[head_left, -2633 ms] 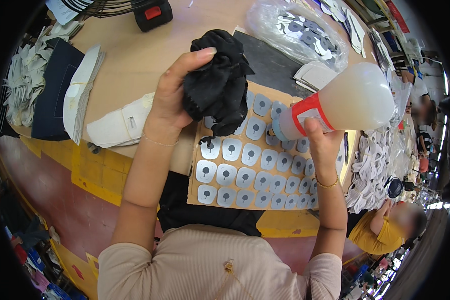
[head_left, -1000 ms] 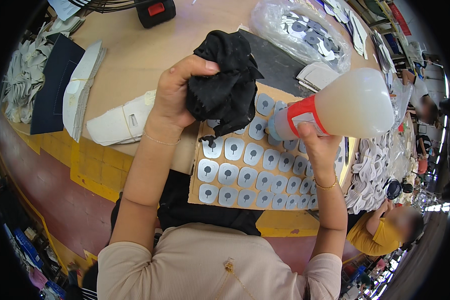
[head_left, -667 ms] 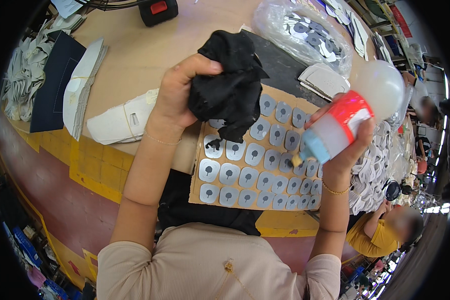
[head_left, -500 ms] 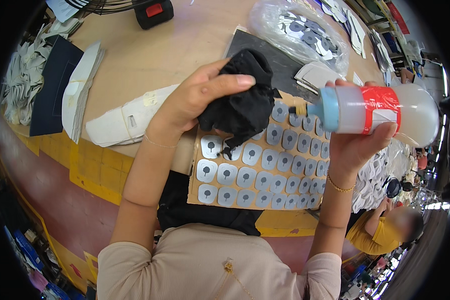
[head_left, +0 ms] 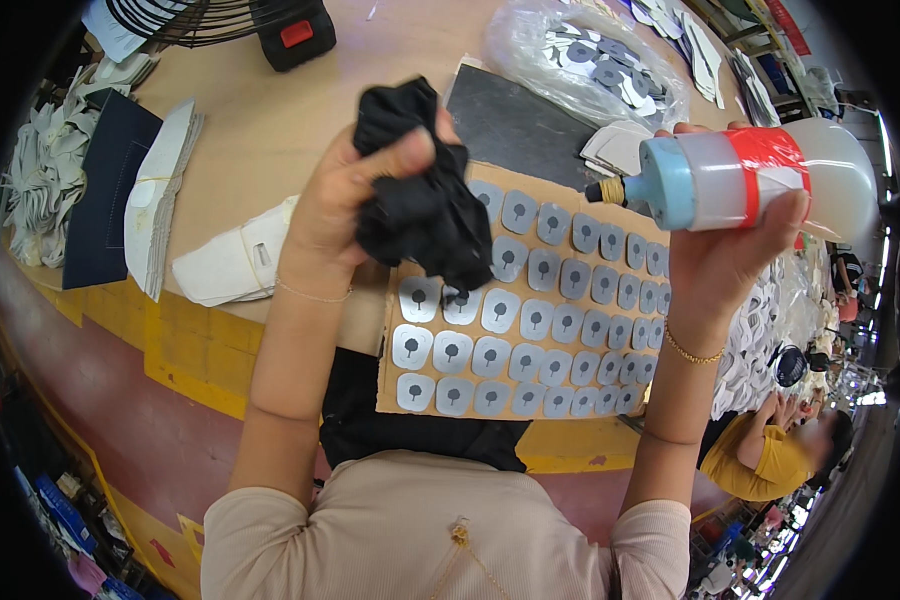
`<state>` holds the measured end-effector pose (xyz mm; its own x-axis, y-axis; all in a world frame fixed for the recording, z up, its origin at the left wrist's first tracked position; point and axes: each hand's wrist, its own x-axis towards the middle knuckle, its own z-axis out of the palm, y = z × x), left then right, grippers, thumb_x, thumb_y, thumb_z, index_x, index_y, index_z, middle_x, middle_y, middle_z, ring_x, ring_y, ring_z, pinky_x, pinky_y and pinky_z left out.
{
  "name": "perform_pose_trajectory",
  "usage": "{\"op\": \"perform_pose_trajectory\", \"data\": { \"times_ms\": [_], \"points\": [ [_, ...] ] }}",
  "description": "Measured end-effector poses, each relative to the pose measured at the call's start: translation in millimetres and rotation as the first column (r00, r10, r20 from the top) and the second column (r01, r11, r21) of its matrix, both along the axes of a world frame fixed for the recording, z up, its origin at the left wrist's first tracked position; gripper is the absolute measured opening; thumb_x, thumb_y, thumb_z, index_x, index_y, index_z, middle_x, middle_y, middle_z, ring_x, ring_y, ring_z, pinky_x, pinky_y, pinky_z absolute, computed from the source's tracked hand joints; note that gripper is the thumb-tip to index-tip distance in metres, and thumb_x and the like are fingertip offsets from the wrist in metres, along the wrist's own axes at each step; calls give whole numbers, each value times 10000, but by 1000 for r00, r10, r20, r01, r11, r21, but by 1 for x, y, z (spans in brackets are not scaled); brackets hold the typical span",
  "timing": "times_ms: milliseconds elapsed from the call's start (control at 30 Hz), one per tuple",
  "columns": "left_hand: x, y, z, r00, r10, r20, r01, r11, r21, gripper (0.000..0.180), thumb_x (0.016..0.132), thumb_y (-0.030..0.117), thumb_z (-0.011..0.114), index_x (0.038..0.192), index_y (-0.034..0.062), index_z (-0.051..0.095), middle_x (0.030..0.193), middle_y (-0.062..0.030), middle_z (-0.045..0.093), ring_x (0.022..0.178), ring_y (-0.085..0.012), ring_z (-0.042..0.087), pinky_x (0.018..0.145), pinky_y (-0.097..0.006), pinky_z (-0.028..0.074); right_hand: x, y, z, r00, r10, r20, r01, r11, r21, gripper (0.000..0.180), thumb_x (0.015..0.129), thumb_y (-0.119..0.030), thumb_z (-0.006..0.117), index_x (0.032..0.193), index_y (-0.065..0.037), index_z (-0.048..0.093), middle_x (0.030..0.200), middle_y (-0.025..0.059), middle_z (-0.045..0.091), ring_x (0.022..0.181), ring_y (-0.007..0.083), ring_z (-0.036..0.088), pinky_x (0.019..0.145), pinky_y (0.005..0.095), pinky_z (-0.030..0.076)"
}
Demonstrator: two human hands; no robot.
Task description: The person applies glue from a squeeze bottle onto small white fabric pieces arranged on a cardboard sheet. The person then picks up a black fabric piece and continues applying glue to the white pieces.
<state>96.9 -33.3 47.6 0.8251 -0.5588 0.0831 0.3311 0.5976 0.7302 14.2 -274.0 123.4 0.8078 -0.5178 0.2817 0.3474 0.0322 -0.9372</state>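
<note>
Bunched in my left hand [head_left: 335, 195] is a black cloth [head_left: 420, 200], its lower end hanging over the cardboard sheet. My right hand [head_left: 730, 240] grips a squeeze bottle [head_left: 710, 180] with a pale blue cap, a red band and cloudy white liquid. It lies nearly sideways, its dark nozzle pointing left toward the cloth but apart from it. Below both hands, a brown cardboard sheet [head_left: 390, 385] carries rows of small grey rounded pieces [head_left: 491, 356], each with a dark tree-like mark. The cloth hides part of the upper left rows.
Beyond the cardboard lie a black mat [head_left: 510, 115] and a clear plastic bag [head_left: 520, 50] of cut pieces. Banded white stacks [head_left: 235, 255] and a dark blue panel [head_left: 110, 190] stand left. A wire fan guard [head_left: 185, 20] is at the back. Another person [head_left: 770, 455] sits at right.
My left hand has drawn the cloth to the left, away from the nozzle. The bottle has shifted slightly, and more of the cardboard's upper rows now shows.
</note>
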Motion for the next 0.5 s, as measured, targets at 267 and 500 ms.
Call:
{"op": "perform_pose_trajectory", "data": {
  "times_ms": [267, 500],
  "points": [
    [15, 8, -3, 949, -296, -113, 215, 865, -454, 354, 903, 349, 571, 992, 10, 528, 769, -34, 534, 655, -97, 501, 575, -201, 413, -12, 1, -43, 984, -11, -176, -63, 910, -410, 457, 716, -259, 793, 1031, -2, 585, 999, 86, 618, 896, 169, 598, 793, 307, 496],
    [17, 3, -10, 976, -208, -67, 184, 949, -256, 573, 845, 563, 542, 954, 1, 541, 725, -19, 522, 619, -75, 467, 563, -172, 382, -8, 14, -46, 964, -16, -265, -127, 849, -513, 434, 701, -271, 803, 986, -8, 608, 941, 73, 634, 851, 160, 611, 754, 297, 506]
  ]
}}
